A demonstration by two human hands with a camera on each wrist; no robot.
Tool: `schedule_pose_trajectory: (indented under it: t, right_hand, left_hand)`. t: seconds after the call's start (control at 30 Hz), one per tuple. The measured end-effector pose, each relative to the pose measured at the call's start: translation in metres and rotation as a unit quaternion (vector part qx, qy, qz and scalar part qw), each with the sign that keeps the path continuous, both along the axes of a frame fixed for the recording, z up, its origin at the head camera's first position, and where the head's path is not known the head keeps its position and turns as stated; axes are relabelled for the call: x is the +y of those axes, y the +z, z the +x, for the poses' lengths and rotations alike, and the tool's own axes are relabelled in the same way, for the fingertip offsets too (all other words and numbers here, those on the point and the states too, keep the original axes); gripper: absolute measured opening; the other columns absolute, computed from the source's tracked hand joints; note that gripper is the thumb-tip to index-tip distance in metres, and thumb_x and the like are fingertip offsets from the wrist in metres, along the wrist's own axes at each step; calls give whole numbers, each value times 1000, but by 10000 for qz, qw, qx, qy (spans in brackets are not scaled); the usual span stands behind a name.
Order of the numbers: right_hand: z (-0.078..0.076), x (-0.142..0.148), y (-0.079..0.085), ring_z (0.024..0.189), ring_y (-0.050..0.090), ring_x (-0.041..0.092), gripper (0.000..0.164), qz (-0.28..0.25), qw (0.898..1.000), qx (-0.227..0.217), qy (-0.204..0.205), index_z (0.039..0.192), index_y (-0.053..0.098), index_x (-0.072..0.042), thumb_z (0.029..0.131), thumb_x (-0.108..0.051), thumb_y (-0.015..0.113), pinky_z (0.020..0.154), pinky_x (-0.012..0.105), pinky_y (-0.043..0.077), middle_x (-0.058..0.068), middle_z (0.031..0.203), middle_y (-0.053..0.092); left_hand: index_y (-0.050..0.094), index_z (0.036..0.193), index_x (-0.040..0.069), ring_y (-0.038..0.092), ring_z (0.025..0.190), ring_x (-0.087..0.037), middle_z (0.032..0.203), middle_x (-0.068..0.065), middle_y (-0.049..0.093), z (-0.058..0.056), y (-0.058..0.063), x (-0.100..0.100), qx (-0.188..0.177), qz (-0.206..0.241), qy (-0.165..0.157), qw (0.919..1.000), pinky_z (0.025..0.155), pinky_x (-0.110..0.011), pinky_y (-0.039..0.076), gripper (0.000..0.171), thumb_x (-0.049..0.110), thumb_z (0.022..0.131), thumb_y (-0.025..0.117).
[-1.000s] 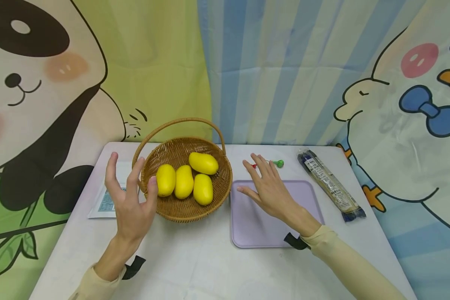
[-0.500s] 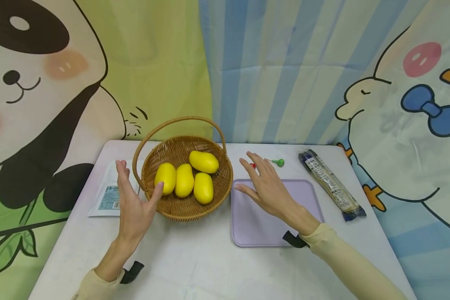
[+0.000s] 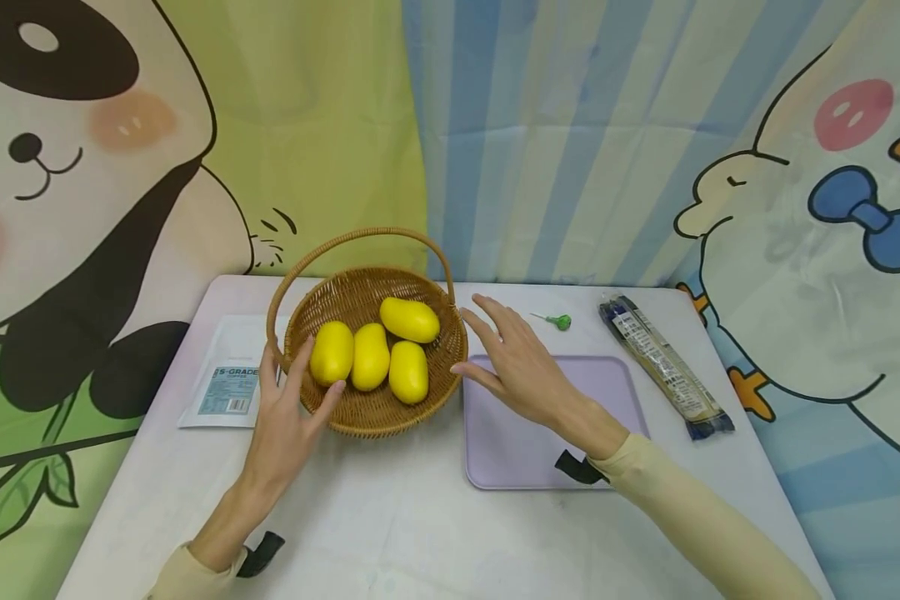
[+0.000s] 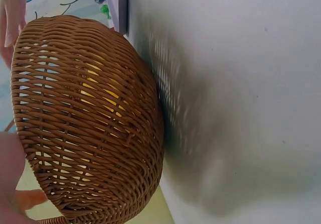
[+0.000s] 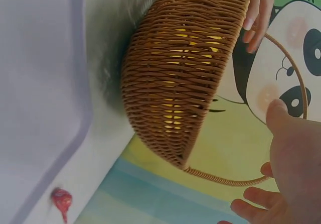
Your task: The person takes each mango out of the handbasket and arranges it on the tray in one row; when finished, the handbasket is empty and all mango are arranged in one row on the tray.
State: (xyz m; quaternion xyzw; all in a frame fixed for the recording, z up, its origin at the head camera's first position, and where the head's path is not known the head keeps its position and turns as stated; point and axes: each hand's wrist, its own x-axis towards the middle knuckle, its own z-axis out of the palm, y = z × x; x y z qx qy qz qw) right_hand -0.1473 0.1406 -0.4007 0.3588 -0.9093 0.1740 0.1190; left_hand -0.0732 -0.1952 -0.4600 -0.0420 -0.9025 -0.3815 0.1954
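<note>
A brown wicker basket with a tall arched handle stands on the white table, holding several yellow mangoes. My left hand is at its left rim, thumb over the near edge and fingers spread beside the handle's base. At the right rim is my right hand, fingers extended, thumb tip right at the basket's edge. In the left wrist view the weave shows close up, with yellow showing through. The right wrist view shows the basket's other side and my right thumb and fingers held apart.
A lilac tray lies under my right forearm. Behind it is a green lollipop-like item; a red one shows in the right wrist view. A long clear package lies far right, a white coffee pouch left of the basket.
My left hand has moved right and in to the basket's left rim. The right hand has shifted left to the right rim, covering the red item in the head view.
</note>
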Motion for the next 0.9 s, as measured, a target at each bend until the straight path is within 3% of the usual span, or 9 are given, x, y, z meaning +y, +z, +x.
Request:
schedule_pose_trajectory:
  t: [0.2, 0.37, 0.53, 0.9]
  right_hand:
    - [-11, -21, 12, 152, 29, 30, 72, 117, 9989, 116, 450, 158, 33, -11, 101, -44, 61, 122, 49, 28, 14, 166, 24]
    - [-22, -36, 22, 151, 30, 31, 72, 395, 9949, 96, 925, 157, 34, -9, 98, -34, 68, 122, 47, 29, 16, 165, 26]
    - [-36, -51, 32, 151, 30, 32, 74, 806, 9880, -237, 1295, 157, 35, -9, 95, -23, 73, 121, 47, 31, 17, 163, 30]
    - [-68, -80, 43, 153, 27, 33, 78, 1759, 9654, -1289, 1432, 159, 35, -16, 92, -7, 74, 119, 46, 35, 15, 167, 25]
  left_hand:
    - [28, 161, 19, 44, 136, -51, 168, -22, 4, -1, 0, -1, -655, 43, -63, 9978, 97, -66, 47, 74, 38, 100, 64]
    - [18, 163, 14, 45, 132, -52, 167, -26, -1, -4, 2, -2, -991, 5, -135, 9950, 95, -64, 49, 79, 39, 101, 59]
    - [12, 163, 8, 44, 133, -53, 167, -28, -3, -7, 6, -3, -1139, -36, -204, 9933, 99, -65, 47, 84, 33, 100, 62]
    - [10, 163, 7, 38, 138, -54, 165, -31, 1, -10, 10, -4, -1241, -67, -290, 9918, 102, -67, 42, 88, 26, 98, 66]
